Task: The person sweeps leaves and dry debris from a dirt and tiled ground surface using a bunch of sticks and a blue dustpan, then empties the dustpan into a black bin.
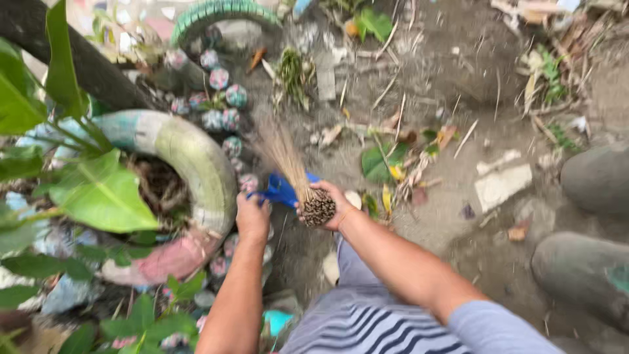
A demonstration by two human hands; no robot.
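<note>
Clamped in my right hand [331, 204] is a broom [291, 172] of thin brown sticks, my fingers wrapped tight round the bound end, the cut stick ends facing up at me and the bristles fanning away toward the ground ahead. My left hand [253, 217] is closed on the handle of a blue dustpan [283, 190], which sits just beside the broom, partly hidden under it; the two touch or nearly so, I cannot tell which.

Biggest around me is the bare dirt ground [458, 78], littered with twigs and dry scraps. To my left lies a painted tyre [196, 164], pale green and pink, half sunk and filled with dark soil, with broad green leaves [98, 193] hanging over it. A second green tyre [219, 12] stands further off at the top. Two grey rounded stones [590, 269] sit at the right edge. My striped shorts [367, 321] show at the bottom. A flat pale slab [503, 185] lies right of the broom, well apart. A row of small painted balls [223, 98] runs between the tyres. Just beyond my right hand lie a fallen green leaf [377, 162] and some yellow ones [397, 172].
</note>
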